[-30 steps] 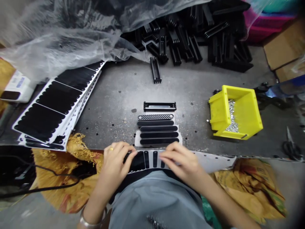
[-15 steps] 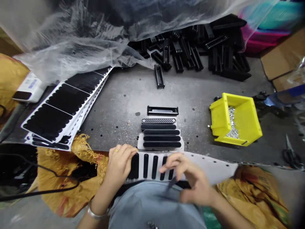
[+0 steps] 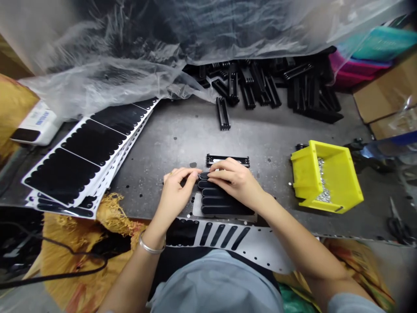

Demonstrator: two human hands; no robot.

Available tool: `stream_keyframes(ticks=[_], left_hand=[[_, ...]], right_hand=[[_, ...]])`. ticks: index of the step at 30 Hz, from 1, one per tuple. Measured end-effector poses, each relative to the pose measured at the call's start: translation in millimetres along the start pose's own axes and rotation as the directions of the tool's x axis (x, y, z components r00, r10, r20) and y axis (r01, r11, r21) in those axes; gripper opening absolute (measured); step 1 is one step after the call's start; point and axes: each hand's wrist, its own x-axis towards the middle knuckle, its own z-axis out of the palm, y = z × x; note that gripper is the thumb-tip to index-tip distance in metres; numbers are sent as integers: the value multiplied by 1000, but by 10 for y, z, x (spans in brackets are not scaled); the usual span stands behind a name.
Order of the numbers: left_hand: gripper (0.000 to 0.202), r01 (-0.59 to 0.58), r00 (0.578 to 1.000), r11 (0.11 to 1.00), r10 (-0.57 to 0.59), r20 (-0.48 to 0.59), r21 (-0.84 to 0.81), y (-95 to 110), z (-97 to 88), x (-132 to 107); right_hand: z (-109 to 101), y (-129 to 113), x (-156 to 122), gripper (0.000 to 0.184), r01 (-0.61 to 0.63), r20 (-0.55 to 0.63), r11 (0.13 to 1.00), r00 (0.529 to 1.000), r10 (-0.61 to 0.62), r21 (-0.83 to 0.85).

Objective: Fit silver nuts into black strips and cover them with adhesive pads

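My left hand and my right hand meet over the top slot of a small jig that holds a row of long black oval strips. Both hands pinch the ends of a black strip and press it onto the top piece. A black slotted frame lies just behind my right hand. A white backing sheet with several black strips still on it lies on my lap at the table's near edge.
A yellow bin of small metal screws stands at the right. Stacked sheets of black strips lie at the left. A pile of black frames sits at the back under clear plastic. Scissors lie at the far right.
Both hands left the backing sheet on my lap and moved forward to the jig, carrying a peeled black strip to its top slot. The view has tilted slightly.
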Motion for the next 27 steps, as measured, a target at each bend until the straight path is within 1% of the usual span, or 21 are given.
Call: stream_keyframes(ticks=[5,8,11,13,14,16,18,20,22,24,27], left_hand=[[25,18,1000,999,-18,-3,-31,8,14,-1],[24,21,1000,999,-22,-8,-44,16,21,10],[19,28,999,999,-29,-21,-38,14,33,24],[16,40,999,999,-41,-27,-23,12,40,29],[16,46,999,999,-47,-27,-17,11,43,31],[17,54,998,998,-54,-24,-13,8,45,36],[18,54,998,998,-55,-20,-18,1,46,41],[20,49,999,998,-50,-21,-30,-7,48,48],[21,48,998,998,-49,-25,-38,-14,50,55],[22,54,998,998,-55,-29,-36,-19,53,58],[24,63,998,998,-64,-25,-27,-30,59,58]], right_hand=[[-38,1,-7,15,6,9,999,1000,-6,43],[-6,-12,16,15,-9,12,999,1000,8,36],[12,-31,31,17,-19,22,1000,1000,19,23],[-43,-41,3,16,-16,30,1000,999,15,13],[-97,-42,-29,15,-31,28,1000,999,31,7],[-243,-26,-123,16,-125,18,992,992,124,8],[-392,17,-238,14,-259,11,965,966,258,53],[-484,76,-341,11,-338,-4,933,940,341,120],[-502,134,-409,12,-339,-43,927,936,350,161],[-472,174,-442,13,-315,-76,935,941,330,163],[-425,196,-447,14,-284,-88,944,949,302,170]])
